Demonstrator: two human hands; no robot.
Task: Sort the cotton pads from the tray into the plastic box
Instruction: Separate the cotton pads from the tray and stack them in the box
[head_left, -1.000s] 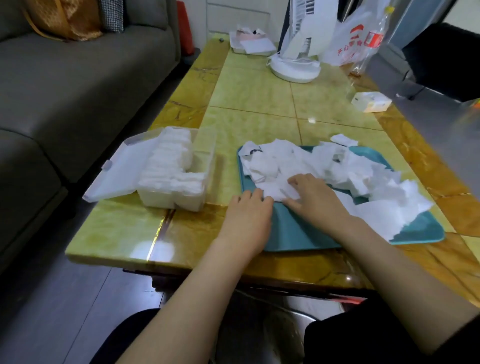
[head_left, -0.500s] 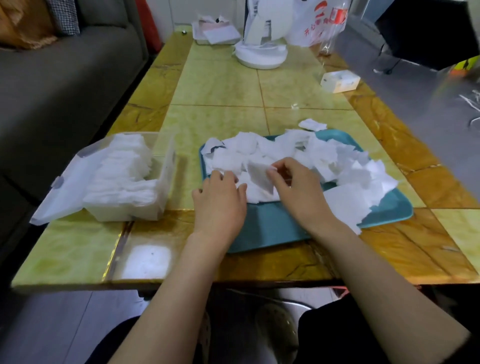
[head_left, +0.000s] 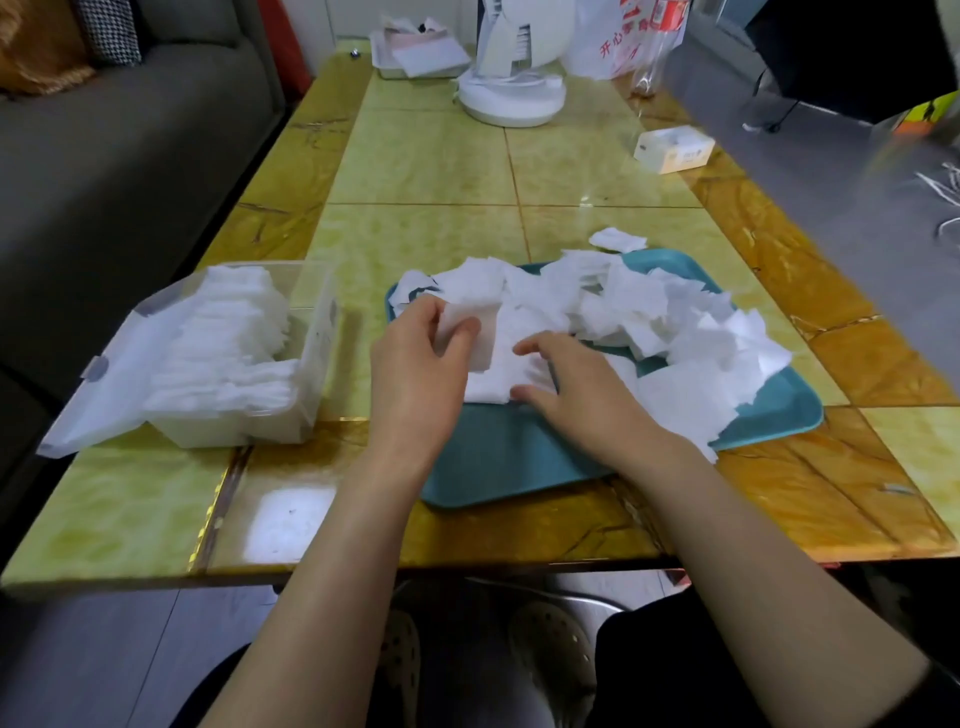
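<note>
A teal tray lies on the table in front of me, heaped with several loose white square cotton pads. My left hand pinches a small stack of pads between thumb and fingers at the tray's left end. My right hand rests on the pads in the middle of the tray, thumb and fingers bent around a pad's edge. To the left stands the clear plastic box, its lid folded open to the left, with rows of stacked pads inside.
One pad lies on the table beyond the tray. Farther back stand a white fan base, a small white carton, a plastic bag and a white tray of papers. A grey sofa runs along the left.
My left hand has moved from flat on the tray's near edge up to the heap and taken hold of pads. My right hand has shifted slightly on the pile. The view has moved closer.
</note>
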